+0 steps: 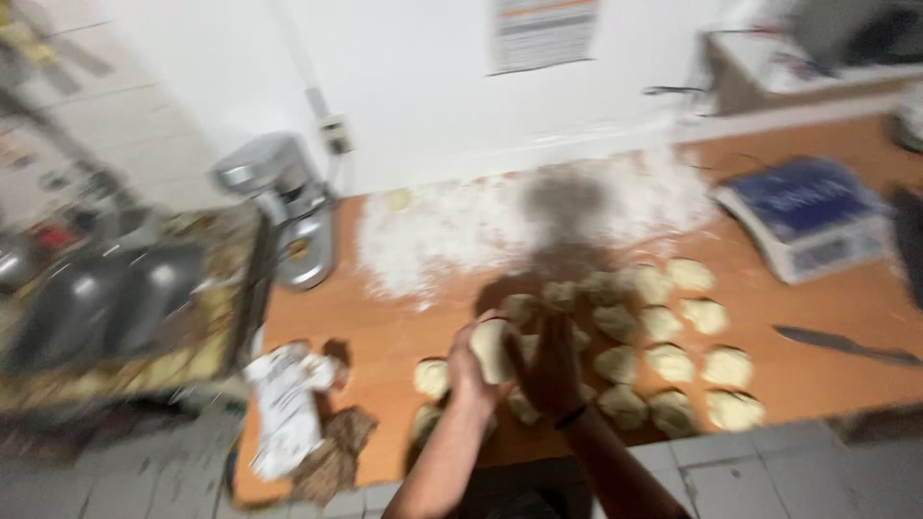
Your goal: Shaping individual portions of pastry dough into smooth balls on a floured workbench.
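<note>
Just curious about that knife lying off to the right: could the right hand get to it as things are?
Probably not right away: the right hand is pressed with the left hand around a dough ball, and dough pieces lie before the knife.

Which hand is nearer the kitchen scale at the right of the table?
Right. The right hand is at the dough ball, on the side toward the scale. The left hand holds the ball from the far side, away from the scale.
</note>
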